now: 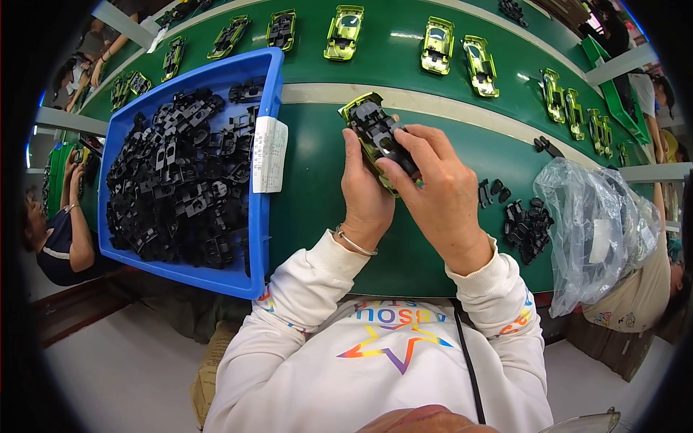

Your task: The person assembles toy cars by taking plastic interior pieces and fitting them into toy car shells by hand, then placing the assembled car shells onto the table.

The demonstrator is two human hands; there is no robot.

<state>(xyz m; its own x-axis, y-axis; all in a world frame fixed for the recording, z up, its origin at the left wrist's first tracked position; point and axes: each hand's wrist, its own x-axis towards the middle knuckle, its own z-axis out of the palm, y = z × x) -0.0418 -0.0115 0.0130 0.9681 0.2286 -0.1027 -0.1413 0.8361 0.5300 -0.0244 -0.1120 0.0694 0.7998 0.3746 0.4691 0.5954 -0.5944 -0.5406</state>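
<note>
Between both hands, above the green table, is a yellow-green toy car body (353,108) with its open underside up. A black interior piece (380,128) lies inside it. My left hand (363,189) is wrapped round the shell from the left and below. My right hand (437,173) presses thumb and fingers on the black piece and the shell's right edge. On the left stands a blue bin (263,238) full of black molded interior parts (177,169). To the right of my right hand lies a small pile of black parts (527,225), with several loose black pieces (495,190) beside it.
Along the far side, a green conveyor belt (390,58) carries several yellow-green car bodies (437,45). A white paper label (269,155) hangs on the bin's right wall. A clear plastic bag (599,224) sits at the right edge. Other people work at both sides.
</note>
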